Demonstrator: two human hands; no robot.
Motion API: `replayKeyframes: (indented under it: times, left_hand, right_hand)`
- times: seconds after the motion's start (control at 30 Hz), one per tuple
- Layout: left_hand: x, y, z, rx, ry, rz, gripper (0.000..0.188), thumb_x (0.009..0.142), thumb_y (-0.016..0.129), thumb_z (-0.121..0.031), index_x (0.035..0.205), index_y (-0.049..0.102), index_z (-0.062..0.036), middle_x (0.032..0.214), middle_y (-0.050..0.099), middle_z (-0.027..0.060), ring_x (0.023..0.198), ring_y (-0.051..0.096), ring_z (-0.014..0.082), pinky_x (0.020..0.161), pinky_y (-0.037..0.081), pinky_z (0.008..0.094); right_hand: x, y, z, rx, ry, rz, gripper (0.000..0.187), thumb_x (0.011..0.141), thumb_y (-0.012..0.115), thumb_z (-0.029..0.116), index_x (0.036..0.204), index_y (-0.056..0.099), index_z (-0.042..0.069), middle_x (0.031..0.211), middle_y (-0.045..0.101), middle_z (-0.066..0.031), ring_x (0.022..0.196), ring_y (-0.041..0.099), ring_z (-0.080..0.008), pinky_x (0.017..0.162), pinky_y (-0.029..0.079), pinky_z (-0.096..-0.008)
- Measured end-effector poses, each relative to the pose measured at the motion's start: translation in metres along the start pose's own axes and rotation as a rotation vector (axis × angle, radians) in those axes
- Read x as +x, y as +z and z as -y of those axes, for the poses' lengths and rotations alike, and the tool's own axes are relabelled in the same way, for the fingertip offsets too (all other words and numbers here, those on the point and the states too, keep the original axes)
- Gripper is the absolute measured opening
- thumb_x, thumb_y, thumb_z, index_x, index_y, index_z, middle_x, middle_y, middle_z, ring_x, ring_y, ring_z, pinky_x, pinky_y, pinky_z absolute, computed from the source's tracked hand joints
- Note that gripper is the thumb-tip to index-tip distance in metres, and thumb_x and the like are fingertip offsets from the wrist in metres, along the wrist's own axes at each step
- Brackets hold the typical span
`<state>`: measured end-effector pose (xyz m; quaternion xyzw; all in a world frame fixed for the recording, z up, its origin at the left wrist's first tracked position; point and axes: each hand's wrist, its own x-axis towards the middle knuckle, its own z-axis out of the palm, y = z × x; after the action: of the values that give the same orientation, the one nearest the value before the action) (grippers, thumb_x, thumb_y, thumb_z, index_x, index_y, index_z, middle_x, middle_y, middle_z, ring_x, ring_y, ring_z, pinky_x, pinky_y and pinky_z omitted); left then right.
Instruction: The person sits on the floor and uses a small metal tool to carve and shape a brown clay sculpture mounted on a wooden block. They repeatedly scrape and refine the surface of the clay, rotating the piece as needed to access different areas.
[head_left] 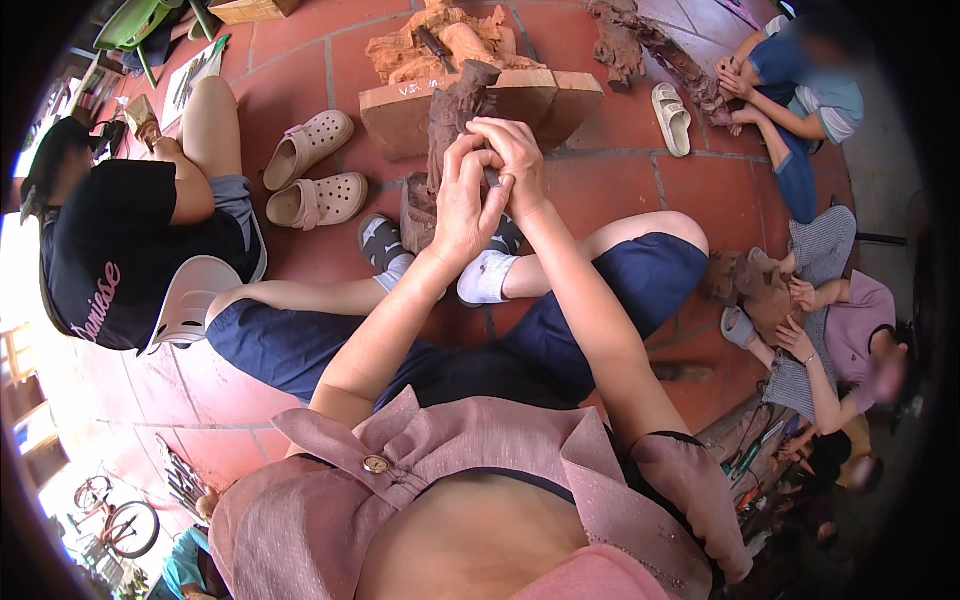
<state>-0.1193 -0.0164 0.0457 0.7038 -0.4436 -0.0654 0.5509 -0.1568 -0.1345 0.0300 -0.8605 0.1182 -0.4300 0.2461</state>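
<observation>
Carving (461, 105) of dark brown wood, on red tile floor (600, 180) between person's feet, top overlapping middle of near edge of thick wooden slab (555, 105). Left hand (466, 200) and right hand (515, 165) together, touching, at carving's near side; fingers curled, grip partly hidden, cannot tell what they hold. Orange-brown carving (480, 45) on slab, toward far edge. Pale clogs (312, 150) on floor, beyond slab's left corner. Wooden box (250, 10) farther off, upper left; cut by view, contents cannot be told. Co-worker (870, 310) at right, hands on brown wood piece (768, 303).
</observation>
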Motion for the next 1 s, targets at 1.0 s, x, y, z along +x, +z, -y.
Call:
replayKeyframes:
  times: [1.0]
  left_hand:
    - [-0.021, -0.012, -0.014, -0.041, 0.048, 0.088, 0.025, 0.078, 0.07, -0.015, 0.094, 0.053, -0.004, 0.105, 0.051, 0.0156, 0.104, 0.051, 0.0375, 0.091, 0.044, 0.045]
  right_hand:
    - [-0.032, -0.01, 0.023, 0.197, 0.12, 0.042, 0.027, 0.075, 0.063, 0.023, 0.093, 0.065, 0.002, 0.096, 0.067, -0.0137, 0.089, 0.063, -0.0332, 0.077, 0.052, -0.0403]
